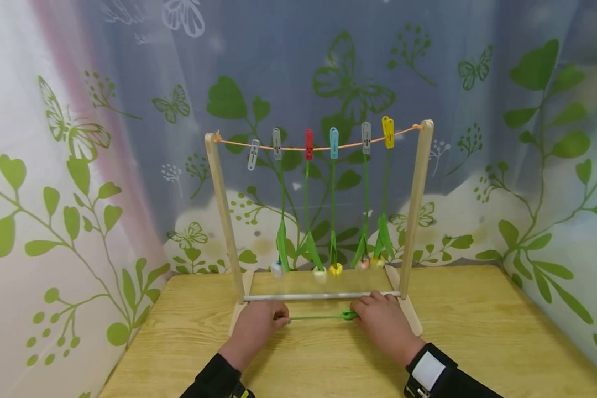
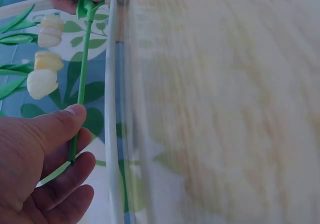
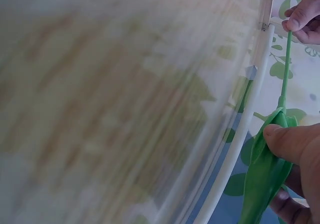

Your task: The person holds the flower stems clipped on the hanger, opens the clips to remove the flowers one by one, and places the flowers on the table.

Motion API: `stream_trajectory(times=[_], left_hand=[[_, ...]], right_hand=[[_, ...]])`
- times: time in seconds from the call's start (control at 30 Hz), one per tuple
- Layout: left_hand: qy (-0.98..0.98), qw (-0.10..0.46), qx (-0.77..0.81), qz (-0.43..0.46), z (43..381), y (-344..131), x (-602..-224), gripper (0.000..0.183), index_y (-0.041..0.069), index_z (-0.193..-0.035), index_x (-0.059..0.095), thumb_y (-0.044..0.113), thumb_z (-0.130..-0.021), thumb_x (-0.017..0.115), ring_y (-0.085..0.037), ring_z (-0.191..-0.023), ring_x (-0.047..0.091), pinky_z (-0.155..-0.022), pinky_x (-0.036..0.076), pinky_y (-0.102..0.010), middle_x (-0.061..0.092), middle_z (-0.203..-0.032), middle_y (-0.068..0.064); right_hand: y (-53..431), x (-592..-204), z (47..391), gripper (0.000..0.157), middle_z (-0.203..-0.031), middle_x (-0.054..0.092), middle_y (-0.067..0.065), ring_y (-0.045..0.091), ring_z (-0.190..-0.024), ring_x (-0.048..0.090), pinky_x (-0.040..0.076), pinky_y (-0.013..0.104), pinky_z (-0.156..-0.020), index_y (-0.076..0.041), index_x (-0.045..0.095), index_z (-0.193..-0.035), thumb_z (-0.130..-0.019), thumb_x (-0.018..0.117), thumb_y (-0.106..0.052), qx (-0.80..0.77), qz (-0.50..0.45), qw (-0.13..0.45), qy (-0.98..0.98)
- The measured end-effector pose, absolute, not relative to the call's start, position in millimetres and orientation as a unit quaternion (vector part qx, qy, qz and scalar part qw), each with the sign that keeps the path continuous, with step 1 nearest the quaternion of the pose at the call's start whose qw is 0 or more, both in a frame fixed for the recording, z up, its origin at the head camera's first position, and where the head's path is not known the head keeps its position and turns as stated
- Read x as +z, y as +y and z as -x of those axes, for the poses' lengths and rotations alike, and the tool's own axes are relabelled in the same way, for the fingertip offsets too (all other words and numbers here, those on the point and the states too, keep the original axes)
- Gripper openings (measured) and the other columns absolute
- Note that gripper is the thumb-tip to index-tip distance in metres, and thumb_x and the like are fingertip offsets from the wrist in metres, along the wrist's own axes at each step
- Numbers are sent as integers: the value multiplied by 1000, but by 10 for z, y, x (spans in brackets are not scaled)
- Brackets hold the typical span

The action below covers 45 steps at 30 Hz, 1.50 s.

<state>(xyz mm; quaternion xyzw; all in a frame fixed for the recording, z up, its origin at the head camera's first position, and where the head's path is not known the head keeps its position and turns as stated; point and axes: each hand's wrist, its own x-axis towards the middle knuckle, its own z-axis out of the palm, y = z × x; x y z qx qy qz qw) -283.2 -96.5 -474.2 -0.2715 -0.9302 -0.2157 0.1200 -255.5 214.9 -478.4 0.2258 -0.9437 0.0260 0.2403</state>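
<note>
Both hands hold one artificial tulip (image 1: 315, 318) level over the table, just in front of the white crossbar. My left hand (image 1: 262, 323) pinches the bare end of its green stem (image 2: 84, 79) between thumb and fingers. At the other end, my right hand (image 1: 385, 323) grips the green leaves (image 3: 267, 179), with the thumb pressed on them; the flower head is hidden. Behind the hands, several tulips (image 1: 334, 221) hang upside down from clothespins, among them a red clothespin (image 1: 309, 145) and a yellow clothespin (image 1: 388, 132). The leftmost whitish clothespin (image 1: 253, 155) carries no flower.
An orange string (image 1: 348, 146) spans two wooden posts, the left post (image 1: 225, 215) and the right post (image 1: 416, 210), standing on the wooden table (image 1: 328, 365). The white crossbar (image 1: 323, 296) joins them low down. A leaf-patterned curtain (image 1: 288, 50) surrounds the back and sides.
</note>
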Motion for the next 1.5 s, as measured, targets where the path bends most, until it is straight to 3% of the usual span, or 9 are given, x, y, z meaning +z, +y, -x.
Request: stream_trajectory(times=[0.3,0.9,1.5], left_hand=[[-939,85,-198,267,2802,-953,-4818,15,27,-79,74,21,-90,82,-1,-62,52,-56,44,-21,61,-72,18],[-939,72,-180,283,2753,-932,-4839,25,24,-70,68,15,-85,85,0,-59,47,-55,44,-17,54,-64,18],[-938,56,-158,304,2787,-911,-4788,24,22,-77,67,9,-83,86,-2,-63,55,-56,48,-20,60,-69,16]], right_hand=[[2111,-4851,2517,22,-97,76,-6,21,-89,65,56,45,-74,-21,75,-97,-80,89,-26,17,-216,215,-952],[2051,-4817,2479,25,-89,75,-4,24,-85,70,55,51,-71,-21,77,-96,-77,91,-29,-3,-220,150,-964],[2058,-4788,2509,25,-87,75,-3,25,-82,70,55,54,-67,-20,75,-93,-76,92,-28,1,-213,126,-969]])
